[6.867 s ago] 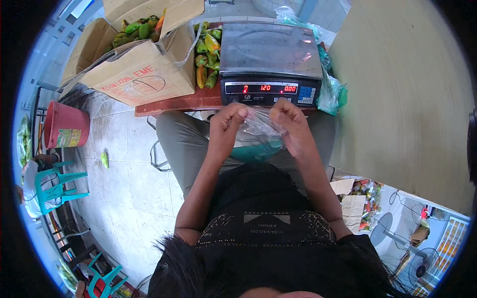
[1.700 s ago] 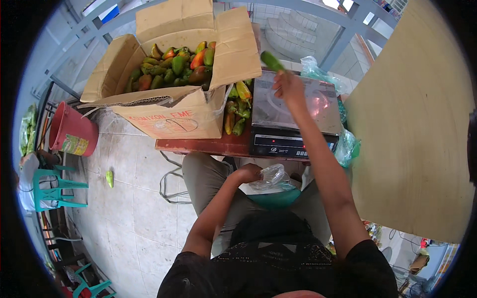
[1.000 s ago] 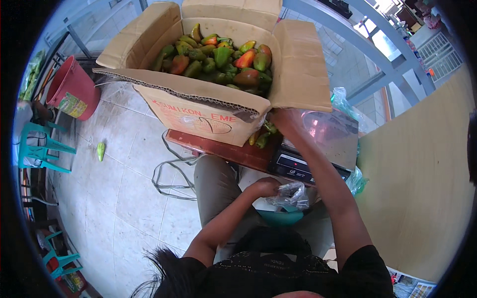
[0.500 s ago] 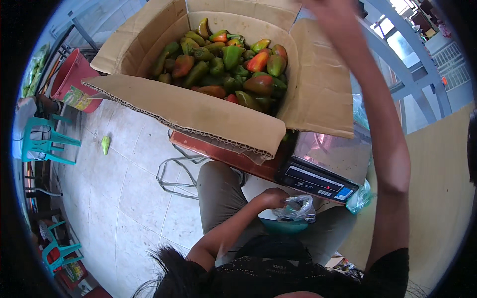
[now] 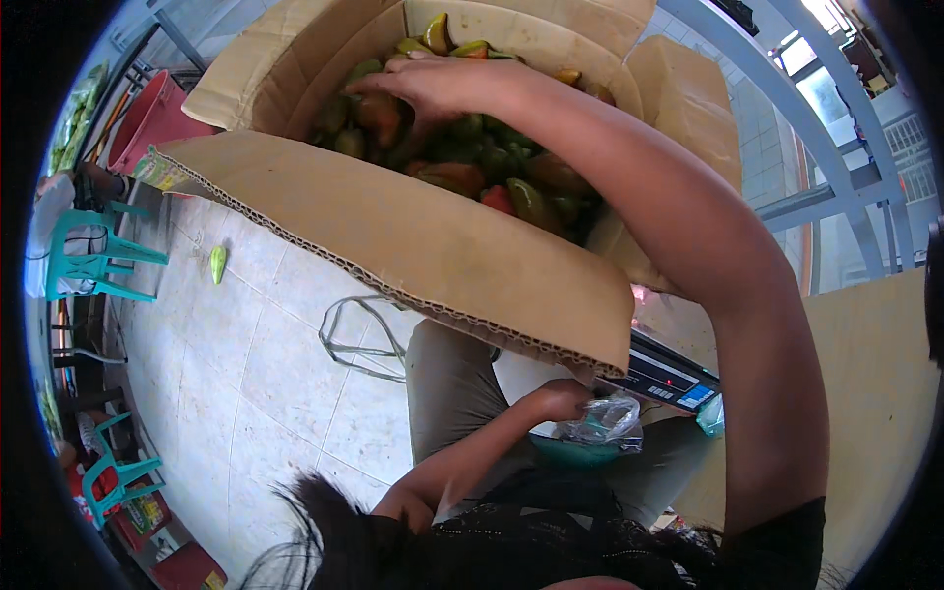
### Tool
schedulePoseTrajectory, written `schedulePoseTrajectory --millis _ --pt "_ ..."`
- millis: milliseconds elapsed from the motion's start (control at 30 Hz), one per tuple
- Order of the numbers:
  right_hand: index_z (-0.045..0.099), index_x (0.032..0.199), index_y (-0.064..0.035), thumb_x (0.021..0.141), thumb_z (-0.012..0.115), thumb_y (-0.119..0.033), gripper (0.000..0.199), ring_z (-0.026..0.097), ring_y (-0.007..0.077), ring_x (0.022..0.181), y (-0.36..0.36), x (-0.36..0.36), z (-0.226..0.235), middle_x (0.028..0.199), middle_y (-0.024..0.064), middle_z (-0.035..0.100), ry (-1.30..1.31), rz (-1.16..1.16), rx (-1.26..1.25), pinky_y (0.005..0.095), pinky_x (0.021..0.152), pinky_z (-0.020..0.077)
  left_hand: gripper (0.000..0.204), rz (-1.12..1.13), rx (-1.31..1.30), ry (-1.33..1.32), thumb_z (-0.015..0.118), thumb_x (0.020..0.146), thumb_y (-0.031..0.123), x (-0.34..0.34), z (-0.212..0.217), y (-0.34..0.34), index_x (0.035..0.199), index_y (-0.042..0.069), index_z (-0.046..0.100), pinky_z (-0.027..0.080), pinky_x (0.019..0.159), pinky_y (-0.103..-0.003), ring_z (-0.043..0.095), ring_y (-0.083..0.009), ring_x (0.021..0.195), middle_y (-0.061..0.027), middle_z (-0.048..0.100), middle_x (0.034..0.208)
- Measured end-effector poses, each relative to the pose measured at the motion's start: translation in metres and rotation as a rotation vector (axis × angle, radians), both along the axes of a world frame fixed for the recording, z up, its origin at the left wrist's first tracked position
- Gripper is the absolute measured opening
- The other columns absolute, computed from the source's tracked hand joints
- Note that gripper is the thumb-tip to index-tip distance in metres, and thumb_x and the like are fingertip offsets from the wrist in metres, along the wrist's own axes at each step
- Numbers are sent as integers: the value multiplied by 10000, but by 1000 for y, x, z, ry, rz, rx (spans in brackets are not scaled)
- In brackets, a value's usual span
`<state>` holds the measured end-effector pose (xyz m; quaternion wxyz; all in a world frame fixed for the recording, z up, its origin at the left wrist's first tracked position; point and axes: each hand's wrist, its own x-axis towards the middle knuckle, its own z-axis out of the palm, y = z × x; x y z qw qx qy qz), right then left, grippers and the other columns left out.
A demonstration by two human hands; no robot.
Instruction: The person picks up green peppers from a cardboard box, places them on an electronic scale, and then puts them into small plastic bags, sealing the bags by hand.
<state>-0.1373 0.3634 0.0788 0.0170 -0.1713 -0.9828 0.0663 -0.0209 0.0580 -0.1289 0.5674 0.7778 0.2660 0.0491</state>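
Note:
My right hand [image 5: 433, 87] reaches into a cardboard box [image 5: 423, 246], its fingers curled over a red-and-green bell pepper [image 5: 379, 116] on the left of the pile. Green and reddish bell peppers [image 5: 536, 202] fill the box around it, partly covered by my forearm. Low in front of me, my left hand [image 5: 562, 400] is closed on the edge of a clear plastic bag [image 5: 612, 421]. That bag sits over my lap, and its contents cannot be made out. Beneath it shows a green bowl-like rim [image 5: 580, 452].
A digital scale [image 5: 669, 379] stands right of the box, partly hidden by its flap. A green plastic bag [image 5: 710, 417] touches its corner. Left are a pink bucket [image 5: 146, 123], teal chairs [image 5: 84, 258] and a pale green vegetable [image 5: 217, 265] on the floor. A wooden surface [image 5: 865, 393] lies right.
My right hand has swung from the box's far right edge down and left into the peppers. The box's near flap now covers more of the scale. My left hand keeps the plastic bag.

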Motion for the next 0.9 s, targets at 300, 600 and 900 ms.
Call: schedulePoseTrajectory --millis 300,600,900 --pt "607 892 -27 608 720 -263 385 590 296 758 4 12 24 791 123 620 -125 -182 -55 393 667 464 293 14 11 -28 592 701 255 3 -6 -3 914 54 585 429 709 -420 562 -345 808 -185 589 839" --pt "627 893 -37 737 500 -127 220 592 279 787 -27 5 10 871 111 616 -250 -267 204 378 689 460 295 -25 -9 72 597 707 252 3 3 -1 911 41 575 430 712 -416 564 -345 807 -186 592 857" --pt "629 966 -116 563 718 -396 498 596 266 829 46 62 32 886 78 629 -168 -494 -11 390 699 477 303 -21 36 97 599 709 270 6 -4 -2 893 31 572 430 712 -413 560 -343 809 -186 586 832"
